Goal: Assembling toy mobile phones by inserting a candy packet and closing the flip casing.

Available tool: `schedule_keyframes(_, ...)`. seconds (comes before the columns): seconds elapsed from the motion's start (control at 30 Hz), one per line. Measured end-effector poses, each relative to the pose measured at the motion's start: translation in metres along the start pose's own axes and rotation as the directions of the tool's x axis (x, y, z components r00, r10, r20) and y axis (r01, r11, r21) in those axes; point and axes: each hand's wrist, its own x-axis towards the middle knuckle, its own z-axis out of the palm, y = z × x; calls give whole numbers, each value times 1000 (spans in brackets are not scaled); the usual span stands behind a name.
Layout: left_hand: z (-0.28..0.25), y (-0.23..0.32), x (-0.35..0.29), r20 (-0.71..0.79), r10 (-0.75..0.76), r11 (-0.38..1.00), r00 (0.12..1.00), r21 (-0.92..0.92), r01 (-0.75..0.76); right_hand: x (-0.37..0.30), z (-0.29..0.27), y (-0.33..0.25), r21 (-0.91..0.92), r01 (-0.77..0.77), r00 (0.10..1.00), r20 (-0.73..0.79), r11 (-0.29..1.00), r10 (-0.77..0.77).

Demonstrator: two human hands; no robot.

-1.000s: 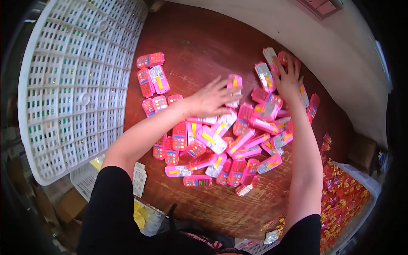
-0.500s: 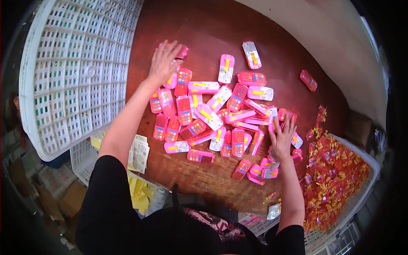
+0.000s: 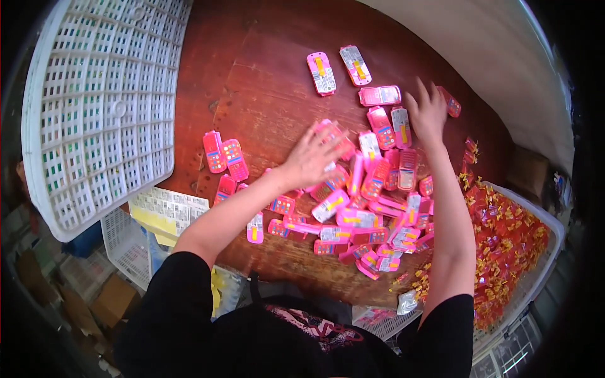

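Many pink toy phones lie heaped on a red-brown wooden table (image 3: pixel 265 82), some with keypads up, others showing backs with a yellow strip and a white label. My left hand (image 3: pixel 310 156) spreads its fingers flat over the pile's left side, touching a toy phone (image 3: pixel 337 137) at its fingertips. My right hand (image 3: pixel 428 120) has its fingers apart at the pile's far right, beside a label-side-up toy phone (image 3: pixel 401 128). Another toy phone (image 3: pixel 450 102) lies just past its fingers, partly hidden. Two toy phones (image 3: pixel 236 159) sit apart at the left.
A large white plastic basket (image 3: pixel 118 108) stands tilted at the left. Label sheets (image 3: pixel 170 208) lie by the table's left edge. At the right, a bin (image 3: pixel 554 242) holds red-and-yellow wrapped pieces (image 3: pixel 504 252). A silvery packet (image 3: pixel 407 302) rests at the near edge.
My left hand has swept rightward and nearer, shifting toy phones toward the pile's right side. My right hand has moved farther away along the right side.
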Motion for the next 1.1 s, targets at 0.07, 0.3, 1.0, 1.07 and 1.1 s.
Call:
schedule_keyframes(0.07,-2,13,-14,34,24,955,999,-296,-13,40,16,-47,105,151,989,-10,983,-151)
schedule_keyframes(0.3,-31,-60,-144,-335,-641,737,691,-15,676,41,29,-125,182,334,886,274,925,-374)
schedule_keyframes(1.0,-20,-42,18,-287,-206,970,936,-182,158,-76,6,4,-118,-12,992,125,993,27)
schedule_keyframes(1.07,-30,-70,45,-339,-288,958,896,-102,269,-110,-11,-12,-79,-10,979,201,997,26)
schedule_keyframes(1.1,-27,-74,49,-350,-288,957,891,-94,273,-126,-18,-14,-31,-25,972,233,999,32)
